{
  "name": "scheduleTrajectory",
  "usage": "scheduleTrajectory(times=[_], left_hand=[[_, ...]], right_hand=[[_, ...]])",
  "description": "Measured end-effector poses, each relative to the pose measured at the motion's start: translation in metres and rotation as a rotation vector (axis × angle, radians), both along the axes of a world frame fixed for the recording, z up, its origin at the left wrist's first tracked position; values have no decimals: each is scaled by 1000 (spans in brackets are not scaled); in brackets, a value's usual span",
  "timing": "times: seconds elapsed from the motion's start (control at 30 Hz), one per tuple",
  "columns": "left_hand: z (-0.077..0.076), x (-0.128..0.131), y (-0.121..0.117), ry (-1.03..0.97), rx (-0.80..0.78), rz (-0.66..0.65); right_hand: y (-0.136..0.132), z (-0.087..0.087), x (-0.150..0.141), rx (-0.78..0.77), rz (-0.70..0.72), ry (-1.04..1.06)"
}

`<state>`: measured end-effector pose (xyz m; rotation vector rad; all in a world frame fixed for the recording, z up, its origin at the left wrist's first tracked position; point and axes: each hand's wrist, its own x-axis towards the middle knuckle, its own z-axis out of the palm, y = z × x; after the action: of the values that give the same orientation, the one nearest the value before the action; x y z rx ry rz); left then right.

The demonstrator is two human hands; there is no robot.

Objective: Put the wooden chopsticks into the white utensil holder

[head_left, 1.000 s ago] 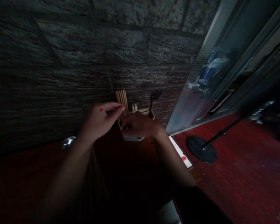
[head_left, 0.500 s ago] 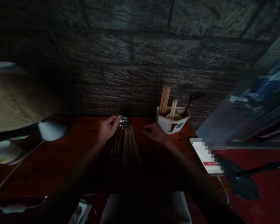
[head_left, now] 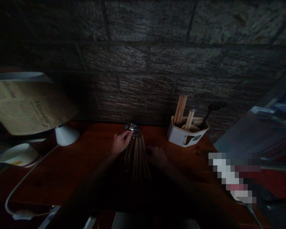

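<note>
My left hand (head_left: 121, 142) is closed in a pinch on a shiny metal spoon (head_left: 131, 127), by its bowl end. More metal spoons lie close together here, their bowls toward the wall and their thin handles pointing at me. Right beside them, several wooden chopsticks (head_left: 139, 156) are fanned out on the tabletop. At the right edge of this fan is my right hand (head_left: 158, 156), its fingers curled in. Deep shadow hides its fingertips, and I cannot make out whether anything is between them.
A cream utensil holder (head_left: 177, 137) with upright chopsticks (head_left: 180, 109) and a black slotted utensil (head_left: 215, 106) stands at the right. To the left are a lamp (head_left: 35, 105), its cord and a white bowl (head_left: 19, 155). A brick wall (head_left: 133, 60) closes off the back of the wooden table (head_left: 90, 136).
The view has shifted, so the scene sits lower and further right. My right hand has come leftward and nearer to me, up to the chopsticks. My left hand stays at the spoons.
</note>
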<state>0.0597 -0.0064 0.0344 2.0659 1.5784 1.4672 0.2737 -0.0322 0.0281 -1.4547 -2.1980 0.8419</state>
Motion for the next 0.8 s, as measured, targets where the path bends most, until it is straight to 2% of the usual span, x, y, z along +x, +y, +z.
scheduleTrajectory(times=[0.13, 0.27, 0.37, 0.43, 0.5, 0.63, 0.8], left_hand=[[-3, 4, -1, -54, 4, -43], [3, 12, -10, -151, -23, -110], [9, 23, -17, -264, -75, -188], [13, 33, -21, -354, -128, -258], [17, 41, -25, -434, -189, -334], [23, 50, -32, -565, -283, -433], [23, 50, -34, -690, -352, -461]], right_hand=[[6, -2, 7, -35, -8, 89], [10, -3, 18, -84, -62, 175], [9, 2, 24, -210, -54, 411], [6, 7, 26, -314, 3, 622], [3, 13, 27, -366, 73, 736], [-4, 19, 24, -380, 138, 788], [-9, 20, 20, -404, 150, 783]])
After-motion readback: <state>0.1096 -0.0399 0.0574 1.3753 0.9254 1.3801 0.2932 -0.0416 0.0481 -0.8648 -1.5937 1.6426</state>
